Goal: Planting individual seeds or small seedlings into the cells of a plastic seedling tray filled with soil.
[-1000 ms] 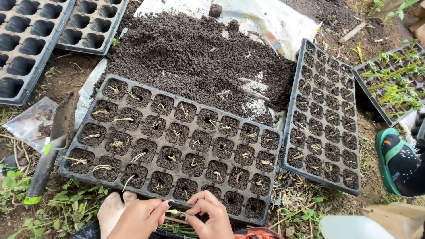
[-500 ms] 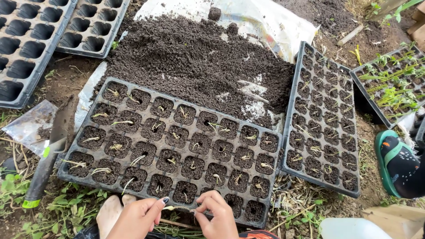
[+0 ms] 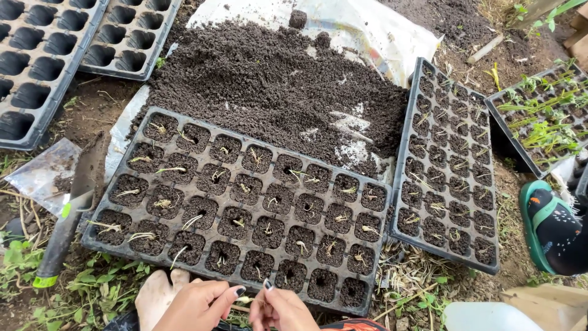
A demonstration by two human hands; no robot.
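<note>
My left hand [image 3: 197, 305] and my right hand [image 3: 278, 308] meet at the bottom edge, just below the near rim of a black seedling tray [image 3: 236, 207]. Both pinch a thin pale seedling [image 3: 245, 300] between their fingertips. The tray's cells hold dark soil, most with a small pale sprout lying in them; the near right cells show bare holes. My bare foot [image 3: 153, 292] rests on the ground left of my hands.
A soil heap [image 3: 269, 79] lies on a white sheet beyond the tray. A second filled tray [image 3: 447, 165] stands at right, a tray of green seedlings [image 3: 545, 116] far right, empty trays [image 3: 55, 49] top left. A trowel [image 3: 70, 208] lies left; another person's sandalled foot [image 3: 548, 227] right.
My hands have drawn back toward me, down from the tray's near rim, and closer together with the seedling between them. The view shifted slightly.
</note>
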